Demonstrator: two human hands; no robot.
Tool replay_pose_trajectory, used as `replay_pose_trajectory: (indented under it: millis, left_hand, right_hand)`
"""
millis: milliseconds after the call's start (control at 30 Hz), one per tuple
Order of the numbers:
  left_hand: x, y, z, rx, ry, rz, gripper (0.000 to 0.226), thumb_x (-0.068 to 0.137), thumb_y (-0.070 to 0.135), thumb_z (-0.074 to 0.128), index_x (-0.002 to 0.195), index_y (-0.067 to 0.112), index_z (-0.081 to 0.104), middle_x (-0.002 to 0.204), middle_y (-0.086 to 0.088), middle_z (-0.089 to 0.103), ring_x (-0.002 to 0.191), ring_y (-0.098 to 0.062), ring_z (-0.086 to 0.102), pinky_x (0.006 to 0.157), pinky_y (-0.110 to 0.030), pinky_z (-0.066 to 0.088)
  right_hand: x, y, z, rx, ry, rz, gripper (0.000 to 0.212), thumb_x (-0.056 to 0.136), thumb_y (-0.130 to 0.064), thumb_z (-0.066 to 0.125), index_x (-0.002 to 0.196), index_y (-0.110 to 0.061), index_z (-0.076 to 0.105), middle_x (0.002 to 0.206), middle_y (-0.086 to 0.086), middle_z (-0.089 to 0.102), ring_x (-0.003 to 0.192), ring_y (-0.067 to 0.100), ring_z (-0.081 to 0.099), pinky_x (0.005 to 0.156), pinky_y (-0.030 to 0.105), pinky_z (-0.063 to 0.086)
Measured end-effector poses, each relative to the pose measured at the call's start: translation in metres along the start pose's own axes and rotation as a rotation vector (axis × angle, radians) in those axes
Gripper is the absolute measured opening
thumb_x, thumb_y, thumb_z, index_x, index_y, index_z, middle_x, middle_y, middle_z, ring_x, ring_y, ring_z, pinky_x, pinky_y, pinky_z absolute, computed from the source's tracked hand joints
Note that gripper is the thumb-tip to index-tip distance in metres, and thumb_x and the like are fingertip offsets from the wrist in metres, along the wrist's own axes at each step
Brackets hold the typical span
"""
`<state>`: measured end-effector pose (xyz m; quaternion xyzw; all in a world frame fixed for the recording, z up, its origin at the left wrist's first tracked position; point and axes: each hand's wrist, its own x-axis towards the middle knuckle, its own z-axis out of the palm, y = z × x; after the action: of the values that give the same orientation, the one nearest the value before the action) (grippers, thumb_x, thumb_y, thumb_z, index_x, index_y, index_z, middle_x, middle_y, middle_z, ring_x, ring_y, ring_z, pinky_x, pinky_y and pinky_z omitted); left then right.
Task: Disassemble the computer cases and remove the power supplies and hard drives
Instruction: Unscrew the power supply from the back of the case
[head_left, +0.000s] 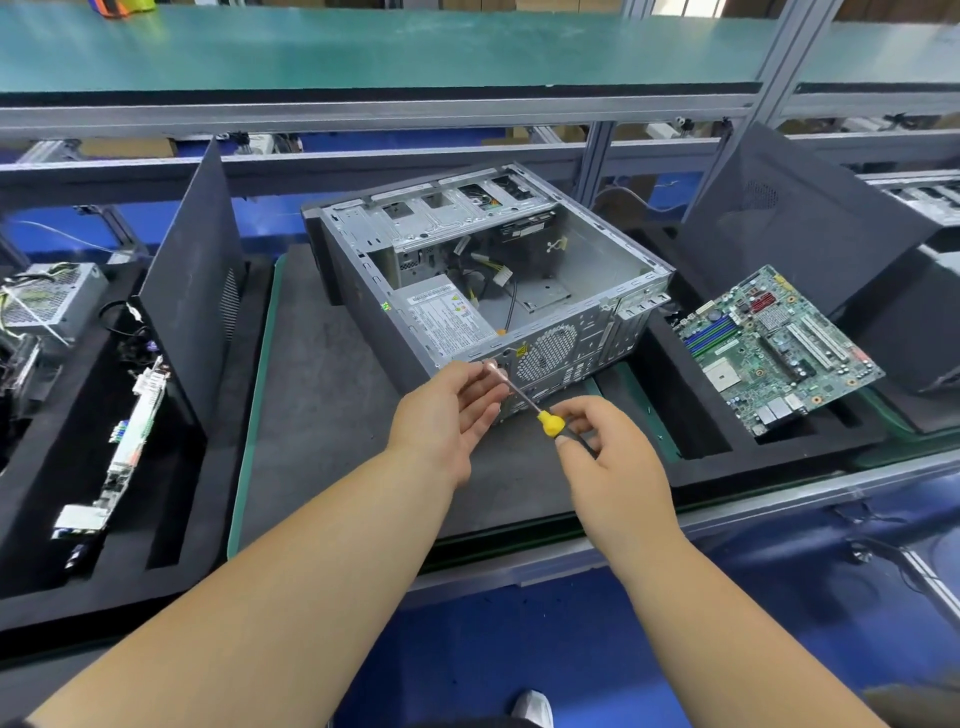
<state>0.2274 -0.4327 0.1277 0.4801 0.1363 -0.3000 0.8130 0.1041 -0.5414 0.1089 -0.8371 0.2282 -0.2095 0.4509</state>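
An open grey computer case (597, 270) lies on its side on the dark mat, its rear panel facing me. A power supply (447, 317) with a white label sits in the near left corner inside, loose cables beside it. My right hand (608, 452) grips the yellow and black handle of a screwdriver (524, 397), whose shaft points up-left at the rear panel beside the power supply. My left hand (447, 415) is held palm-up with relaxed fingers beside the shaft, its fingertips near the tip.
A green motherboard (774, 348) lies in a black foam tray on the right. A black side panel (197, 280) stands upright on the left, with another power supply (52, 299) and circuit boards (135, 426) in foam trays beyond it. More panels stand at the right.
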Motion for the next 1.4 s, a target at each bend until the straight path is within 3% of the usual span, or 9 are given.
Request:
replay_pose_trajectory:
  millis: [133, 233, 400, 633, 800, 900, 1033, 1233, 1400]
  left_hand:
    - [0.005, -0.003, 0.020, 0.171, -0.113, 0.098, 0.015, 0.090, 0.016, 0.063, 0.083, 0.012, 0.077, 0.089, -0.007, 0.077, 0.079, -0.014, 0.074, 0.060, -0.017, 0.056]
    - [0.008, -0.013, 0.040, 0.337, -0.278, 0.129, 0.026, 0.091, 0.015, 0.062, 0.073, 0.017, 0.080, 0.088, -0.008, 0.077, 0.078, -0.014, 0.074, 0.064, -0.018, 0.056]
    - [0.014, -0.029, 0.071, 0.518, -0.439, 0.130, 0.016, 0.081, 0.020, 0.065, 0.076, 0.019, 0.080, 0.085, -0.010, 0.076, 0.077, -0.016, 0.073, 0.066, -0.019, 0.054]
    - [0.029, -0.042, 0.097, 0.507, -0.418, 0.054, 0.021, 0.094, 0.008, 0.059, 0.083, 0.011, 0.076, 0.083, -0.012, 0.075, 0.073, -0.016, 0.073, 0.064, -0.020, 0.056]
    - [0.037, -0.050, 0.109, 0.505, -0.431, -0.062, 0.022, 0.100, 0.011, 0.051, 0.111, 0.008, 0.070, 0.100, -0.012, 0.075, 0.091, -0.021, 0.073, 0.078, -0.023, 0.058]
    - [0.044, -0.049, 0.114, 0.718, -0.399, 0.026, 0.021, 0.098, 0.012, 0.055, 0.116, 0.013, 0.067, 0.105, -0.006, 0.075, 0.098, -0.017, 0.072, 0.085, -0.024, 0.055]
    - [0.050, -0.042, 0.121, 0.766, -0.406, 0.130, 0.020, 0.097, 0.010, 0.055, 0.107, 0.020, 0.069, 0.101, 0.000, 0.076, 0.096, -0.012, 0.071, 0.083, -0.022, 0.053]
    - [0.048, -0.030, 0.125, 0.768, -0.409, 0.314, 0.028, 0.094, -0.002, 0.055, 0.109, 0.017, 0.070, 0.101, -0.003, 0.076, 0.093, -0.012, 0.071, 0.090, -0.024, 0.053]
    - [0.033, 0.001, 0.111, 0.812, -0.307, 0.573, 0.028, 0.093, -0.002, 0.056, 0.103, 0.019, 0.073, 0.095, 0.000, 0.076, 0.090, -0.013, 0.071, 0.087, -0.021, 0.054]
  right_hand:
    - [0.020, 0.008, -0.021, 0.255, 0.005, 0.146, 0.013, 0.079, -0.033, 0.063, 0.091, -0.032, 0.066, 0.078, -0.020, 0.059, 0.073, 0.002, 0.054, 0.069, 0.029, 0.044]
    - [0.045, 0.011, -0.037, 0.390, 0.002, 0.198, 0.009, 0.084, -0.020, 0.075, 0.092, -0.022, 0.071, 0.072, -0.018, 0.061, 0.062, -0.003, 0.051, 0.059, 0.019, 0.040]
    - [0.079, 0.015, -0.061, 0.601, -0.101, 0.193, 0.012, 0.088, -0.009, 0.070, 0.089, -0.019, 0.076, 0.057, -0.014, 0.056, 0.046, 0.001, 0.039, 0.044, 0.014, 0.031]
    - [0.105, 0.039, -0.080, 0.576, -0.126, 0.138, 0.007, 0.087, -0.002, 0.070, 0.085, -0.008, 0.074, 0.062, -0.010, 0.066, 0.049, -0.003, 0.054, 0.049, 0.007, 0.040]
    - [0.127, 0.076, -0.089, 0.386, -0.040, 0.146, 0.010, 0.086, -0.020, 0.074, 0.077, -0.024, 0.074, 0.056, -0.017, 0.056, 0.050, -0.003, 0.047, 0.049, 0.009, 0.038]
    - [0.145, 0.114, -0.097, 0.322, 0.048, 0.334, 0.010, 0.085, -0.032, 0.075, 0.077, -0.027, 0.070, 0.055, -0.008, 0.045, 0.048, 0.007, 0.037, 0.046, 0.021, 0.035]
    - [0.160, 0.154, -0.103, 0.278, 0.030, 0.476, 0.009, 0.083, -0.022, 0.075, 0.075, -0.020, 0.071, 0.057, -0.004, 0.051, 0.052, 0.014, 0.038, 0.047, 0.024, 0.033]
    - [0.164, 0.168, -0.100, 0.307, 0.006, 0.515, 0.008, 0.087, -0.017, 0.072, 0.082, -0.023, 0.074, 0.066, -0.002, 0.055, 0.048, 0.007, 0.040, 0.043, 0.019, 0.035]
    - [0.163, 0.149, -0.100, 0.357, 0.003, 0.419, 0.005, 0.087, -0.027, 0.071, 0.083, -0.024, 0.074, 0.071, -0.004, 0.060, 0.054, 0.010, 0.044, 0.056, 0.027, 0.041]
